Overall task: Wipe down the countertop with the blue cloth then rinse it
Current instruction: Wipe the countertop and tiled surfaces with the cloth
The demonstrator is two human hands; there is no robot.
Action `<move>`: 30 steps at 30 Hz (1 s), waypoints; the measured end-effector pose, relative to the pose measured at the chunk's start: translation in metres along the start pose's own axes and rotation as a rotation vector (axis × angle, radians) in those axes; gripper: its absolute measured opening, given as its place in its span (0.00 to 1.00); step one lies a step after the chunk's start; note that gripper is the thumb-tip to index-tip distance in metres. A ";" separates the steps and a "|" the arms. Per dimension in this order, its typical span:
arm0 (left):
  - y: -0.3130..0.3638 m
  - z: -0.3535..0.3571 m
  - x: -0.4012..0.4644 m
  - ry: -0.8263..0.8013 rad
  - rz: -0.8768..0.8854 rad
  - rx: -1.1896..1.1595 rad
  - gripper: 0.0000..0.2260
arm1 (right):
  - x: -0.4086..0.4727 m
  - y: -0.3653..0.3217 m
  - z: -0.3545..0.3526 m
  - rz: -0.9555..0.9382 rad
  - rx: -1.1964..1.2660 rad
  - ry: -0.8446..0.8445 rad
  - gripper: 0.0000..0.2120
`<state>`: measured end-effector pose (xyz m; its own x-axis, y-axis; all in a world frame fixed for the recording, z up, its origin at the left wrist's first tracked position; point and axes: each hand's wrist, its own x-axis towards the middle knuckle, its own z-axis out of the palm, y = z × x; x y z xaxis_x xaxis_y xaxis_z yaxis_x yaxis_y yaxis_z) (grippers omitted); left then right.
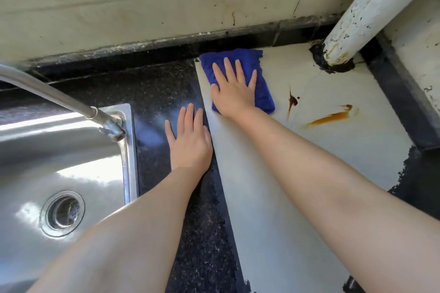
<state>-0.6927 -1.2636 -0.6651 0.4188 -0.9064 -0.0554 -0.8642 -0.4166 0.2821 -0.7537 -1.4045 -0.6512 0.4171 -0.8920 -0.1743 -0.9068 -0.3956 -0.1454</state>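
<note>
**Flat palm on the blue cloth, far corner of the counter**

My right hand (pixel 234 89) lies flat on the blue cloth (pixel 259 74), fingers straight and slightly spread, pressing it down rather than gripping it. The cloth is folded into a thick pad and sits at the far left corner of the pale countertop panel (pixel 309 154), close against the dark strip below the wall tiles (pixel 142 0). My palm covers the cloth's near left part, so I cannot see how that edge lies; only its far edge, right side and near right corner show.

My left hand (pixel 189 140) holds nothing. It rests open, fingers straight and close together, on the dark speckled countertop (pixel 166 83), with my thumb side right at the seam where the pale panel begins. Whether my fingertips press or merely touch, I cannot tell.

To the right of the cloth, apart from it, are two brown stains (pixel 332 116) on the pale surface, one a short dark streak, the other a longer orange smear. Behind them a white pipe (pixel 371 9) comes down into a ragged black ring of sealant; its top is cut off by the frame.

On my left is the steel sink (pixel 59 150) with its drain (pixel 63 213), the basin partly hidden by my left forearm and washed out by glare. The tap's spout (pixel 54 97) reaches out of frame on the left, so its outlet is out of sight.
</note>
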 end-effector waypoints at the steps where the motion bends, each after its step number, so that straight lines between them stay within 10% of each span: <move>1: 0.000 0.000 0.000 0.008 -0.001 -0.011 0.21 | -0.002 -0.007 0.000 -0.047 0.007 -0.016 0.25; 6: 0.000 0.001 0.001 0.033 -0.015 0.001 0.25 | -0.009 0.014 -0.004 -0.356 -0.016 -0.027 0.23; 17: 0.001 -0.002 0.000 0.015 0.001 -0.016 0.23 | 0.005 0.115 -0.017 0.467 0.113 0.110 0.25; 25: 0.001 -0.002 0.000 0.019 -0.012 -0.025 0.21 | -0.096 0.051 0.004 -0.252 0.051 -0.059 0.29; 30: 0.003 -0.004 0.001 -0.005 -0.016 -0.007 0.21 | -0.070 0.156 -0.012 0.250 0.038 0.028 0.24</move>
<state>-0.6940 -1.2658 -0.6606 0.4307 -0.9001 -0.0650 -0.8556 -0.4302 0.2879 -0.9250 -1.4068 -0.6500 0.1778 -0.9670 -0.1824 -0.9784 -0.1538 -0.1379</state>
